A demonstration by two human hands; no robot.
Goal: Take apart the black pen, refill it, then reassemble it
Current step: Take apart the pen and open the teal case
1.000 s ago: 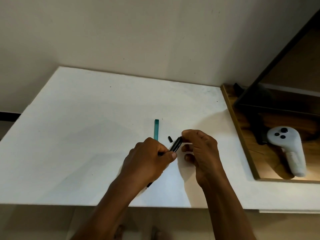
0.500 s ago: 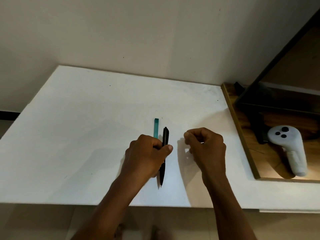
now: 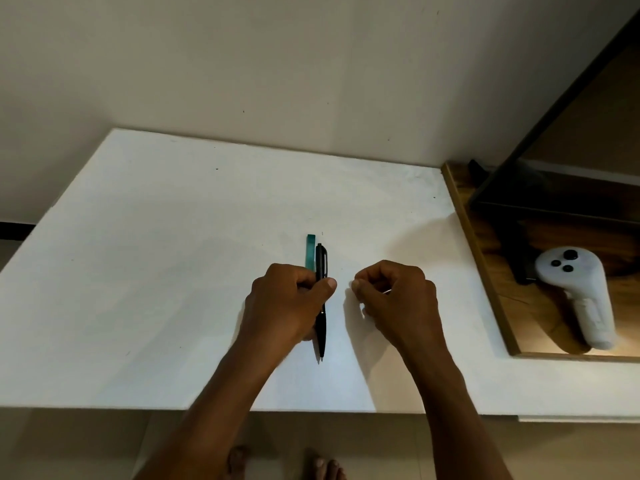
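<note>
The black pen (image 3: 321, 265) lies lengthwise on the white table (image 3: 156, 271), clip end away from me and tip towards me. My left hand (image 3: 289, 304) is closed around its middle, thumb pressed on the barrel. A slim teal piece (image 3: 310, 249) lies right beside the pen on its left, its near end hidden under my left hand. My right hand (image 3: 394, 296) rests on the table a short way right of the pen, not touching it, fingers curled into a loose fist. Whether anything small sits inside that fist is hidden.
A wooden tray (image 3: 485, 271) adjoins the table's right side and holds a white handheld controller (image 3: 578, 292) and a dark frame (image 3: 540, 202). A wall rises behind the table. The table's front edge runs just below my wrists.
A second ago both hands held the pen at an angle. Now only my left hand holds it, straight on the table, and my right hand has let go and drawn off right.
</note>
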